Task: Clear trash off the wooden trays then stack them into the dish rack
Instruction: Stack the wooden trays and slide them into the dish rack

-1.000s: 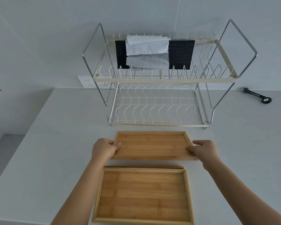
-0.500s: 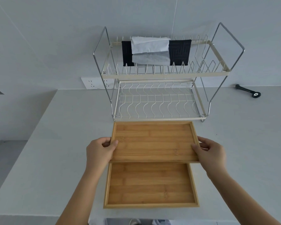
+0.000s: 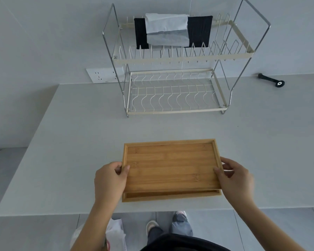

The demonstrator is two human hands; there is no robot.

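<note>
Item one: upper wooden tray [image 3: 170,165], bare of trash, which I have clamped by its two short ends, left hand [image 3: 110,180] with thumb hooked over the rim and fingers curled beneath, right hand [image 3: 234,178] mirrored on the far end; both grips are closed tight on the tray, a hold I judge chosen to keep it level while I line it up. Item two: lower wooden tray [image 3: 170,195], flat on the grey counter [image 3: 80,133] near its front edge, only its near rim showing under the first, so the pair sit almost squared; whether they touch I cannot tell. Item three: dish rack [image 3: 174,95], two tiers, well apart at the wall side, lower tier vacant and likely the destination. Item four: dark mat [image 3: 199,29] and pale folded cloth [image 3: 167,28] draped on the top tier. Item five: black tool [image 3: 271,80], right of rack, idle.
</note>
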